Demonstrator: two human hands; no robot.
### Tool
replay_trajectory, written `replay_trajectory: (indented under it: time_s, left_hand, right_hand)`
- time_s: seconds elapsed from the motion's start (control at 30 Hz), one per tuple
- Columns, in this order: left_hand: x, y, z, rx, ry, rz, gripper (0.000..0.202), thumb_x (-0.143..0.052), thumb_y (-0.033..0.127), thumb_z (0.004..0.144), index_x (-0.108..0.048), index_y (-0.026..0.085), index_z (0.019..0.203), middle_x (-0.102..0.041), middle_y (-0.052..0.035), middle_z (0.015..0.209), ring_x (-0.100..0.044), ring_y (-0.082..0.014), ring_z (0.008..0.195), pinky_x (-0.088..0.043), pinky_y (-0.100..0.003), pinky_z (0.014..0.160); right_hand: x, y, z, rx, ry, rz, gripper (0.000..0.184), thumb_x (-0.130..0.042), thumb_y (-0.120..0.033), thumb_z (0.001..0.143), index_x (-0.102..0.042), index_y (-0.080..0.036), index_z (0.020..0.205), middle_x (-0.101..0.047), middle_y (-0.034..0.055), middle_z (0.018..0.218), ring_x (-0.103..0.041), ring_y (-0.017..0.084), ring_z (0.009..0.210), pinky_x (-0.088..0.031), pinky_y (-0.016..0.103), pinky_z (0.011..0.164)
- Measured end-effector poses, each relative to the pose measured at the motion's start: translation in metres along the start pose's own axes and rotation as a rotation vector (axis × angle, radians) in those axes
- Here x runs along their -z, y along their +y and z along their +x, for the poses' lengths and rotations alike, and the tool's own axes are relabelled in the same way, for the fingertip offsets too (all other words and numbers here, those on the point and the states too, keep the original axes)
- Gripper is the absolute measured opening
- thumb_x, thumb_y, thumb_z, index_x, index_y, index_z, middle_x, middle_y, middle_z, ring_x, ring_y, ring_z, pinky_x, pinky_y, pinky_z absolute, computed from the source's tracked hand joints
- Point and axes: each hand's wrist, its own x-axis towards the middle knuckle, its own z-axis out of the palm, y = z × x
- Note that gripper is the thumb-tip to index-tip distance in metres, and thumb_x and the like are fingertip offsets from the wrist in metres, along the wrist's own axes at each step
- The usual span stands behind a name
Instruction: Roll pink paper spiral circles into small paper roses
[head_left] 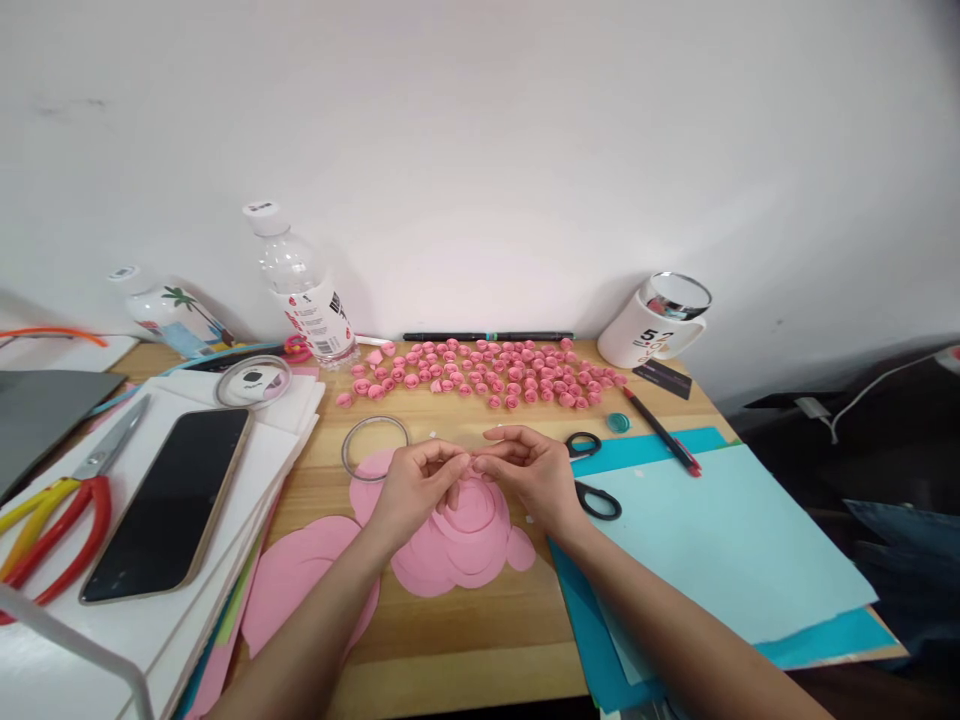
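Mid-batch, judging by rolled and flat paper
Pinching a small pink piece, mostly hidden, between fingertips of left hand and right hand, above overlapping pink discs. Apparently finished: numerous pink rosettes, spread near the wall. Apparently left unrolled: those discs, plus the pink paper stack farther left.

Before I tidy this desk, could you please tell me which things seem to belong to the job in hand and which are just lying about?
Seem to belong:
- pink paper at the fingertips of the left hand and right hand
- cut pink circles
- rolled pink roses

Probably just lying about:
- phone
- clear bottle
- white mug
- black card
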Motion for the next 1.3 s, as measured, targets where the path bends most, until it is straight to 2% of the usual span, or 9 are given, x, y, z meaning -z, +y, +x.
replay_trajectory:
  time_s: [0.3, 0.57, 0.7, 0.83, 1.03, 1.2, 1.3]
  left_hand:
    - [-0.001, 0.002, -0.001, -0.004, -0.047, 0.007, 0.020, -0.060, 0.033, 0.076, -0.061, 0.013, 0.071, -0.053, 0.0040, 0.048, -0.045, -0.0063, 0.041, -0.037, -0.018, 0.041]
    - [0.001, -0.001, -0.001, 0.003, -0.166, -0.001, 0.024, -0.055, 0.032, 0.080, -0.059, 0.013, 0.066, -0.052, 0.0027, 0.048, -0.047, -0.0066, 0.043, -0.037, -0.018, 0.044]
    - [0.004, 0.002, -0.003, -0.003, -0.227, 0.037, 0.026, -0.053, 0.032, 0.082, -0.059, 0.013, 0.065, -0.051, 0.0031, 0.047, -0.045, -0.0058, 0.043, -0.034, -0.017, 0.044]
    - [0.006, 0.004, -0.004, -0.010, -0.261, 0.070, 0.028, -0.051, 0.032, 0.083, -0.058, 0.013, 0.065, -0.052, 0.0029, 0.048, -0.044, -0.0059, 0.043, -0.033, -0.018, 0.044]
    - [0.007, 0.003, -0.005, 0.026, -0.342, 0.075, 0.034, -0.049, 0.035, 0.085, -0.053, 0.014, 0.059, -0.052, 0.0023, 0.048, -0.044, -0.0054, 0.043, -0.034, -0.018, 0.044]
    - [0.007, 0.001, -0.005, 0.107, -0.435, 0.015, 0.039, -0.053, 0.040, 0.083, -0.053, 0.013, 0.054, -0.053, 0.0010, 0.045, -0.042, -0.0053, 0.039, -0.034, -0.019, 0.042]
    - [0.008, 0.001, -0.006, 0.128, -0.448, -0.002, 0.035, -0.059, 0.038, 0.078, -0.057, 0.013, 0.054, -0.054, 0.0007, 0.046, -0.041, -0.0049, 0.038, -0.032, -0.018, 0.040]
  right_hand:
    - [0.002, 0.003, 0.001, 0.051, -0.025, -0.059, 0.042, -0.084, -0.030, 0.050, -0.061, -0.017, 0.083, -0.069, 0.0004, 0.061, -0.065, 0.015, 0.056, -0.052, 0.027, 0.058]
    - [0.005, 0.008, 0.002, 0.122, -0.096, -0.134, 0.045, -0.084, -0.035, 0.050, -0.060, -0.019, 0.086, -0.063, -0.0033, 0.057, -0.062, 0.015, 0.054, -0.050, 0.027, 0.057]
    - [0.007, 0.012, 0.002, 0.192, -0.128, -0.193, 0.047, -0.083, -0.035, 0.054, -0.060, -0.020, 0.092, -0.059, -0.0040, 0.057, -0.056, 0.012, 0.052, -0.045, 0.026, 0.053]
    - [0.009, 0.014, 0.004, 0.177, -0.197, -0.190, 0.044, -0.081, -0.035, 0.057, -0.060, -0.020, 0.093, -0.050, -0.0061, 0.058, -0.047, 0.009, 0.052, -0.041, 0.024, 0.052]
    - [0.010, 0.013, 0.003, 0.181, -0.305, -0.210, 0.054, -0.084, -0.034, 0.053, -0.057, -0.023, 0.100, -0.043, -0.0068, 0.065, -0.041, 0.008, 0.054, -0.035, 0.021, 0.049]
    - [0.009, 0.013, 0.000, 0.274, -0.373, -0.279, 0.064, -0.084, -0.038, 0.051, -0.053, -0.025, 0.105, -0.042, -0.0068, 0.068, -0.040, 0.007, 0.051, -0.034, 0.021, 0.046]
    - [0.008, 0.015, -0.001, 0.357, -0.364, -0.360, 0.065, -0.084, -0.039, 0.050, -0.051, -0.025, 0.104, -0.043, -0.0073, 0.065, -0.040, 0.007, 0.049, -0.032, 0.020, 0.044]
